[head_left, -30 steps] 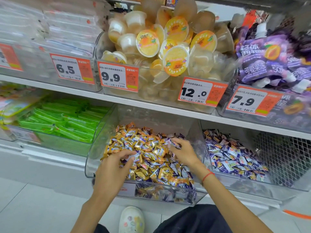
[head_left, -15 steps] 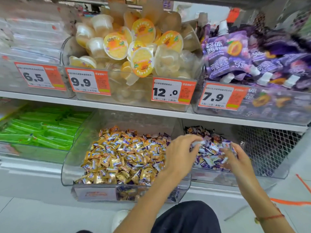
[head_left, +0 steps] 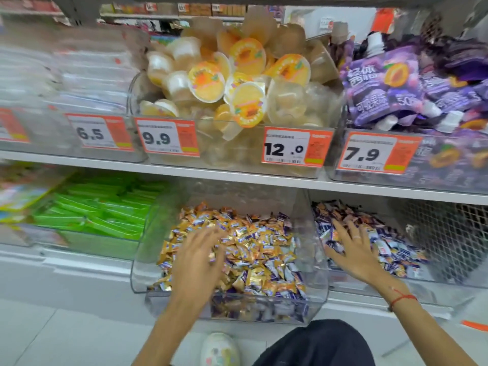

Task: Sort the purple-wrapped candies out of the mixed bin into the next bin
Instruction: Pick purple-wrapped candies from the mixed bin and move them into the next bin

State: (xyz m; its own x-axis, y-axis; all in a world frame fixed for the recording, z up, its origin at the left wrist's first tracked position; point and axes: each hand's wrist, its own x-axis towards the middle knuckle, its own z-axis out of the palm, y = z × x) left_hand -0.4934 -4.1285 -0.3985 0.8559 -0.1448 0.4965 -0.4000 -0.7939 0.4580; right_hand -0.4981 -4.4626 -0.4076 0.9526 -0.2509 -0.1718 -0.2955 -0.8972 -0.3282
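Two hands work two neighbouring clear bins on the lower shelf (head_left: 237,178), one to each, which suits the job: a hand picks while the other drops. The left hand (head_left: 196,260) lies over the mixed bin (head_left: 314,299), fingers spread and relaxed above the gold and purple-wrapped candies (head_left: 264,249), holding nothing that can be seen, though blur hides its fingertips. The right hand (head_left: 353,252) rests flat with fingers splayed on the purple candies (head_left: 396,257) in the next bin (head_left: 449,281), likely just emptied of its catch. Plenty of purple wrappers show among the gold, so the sorting looks far from done. Both bins tilt forward, keeping the sweets within easy reach.
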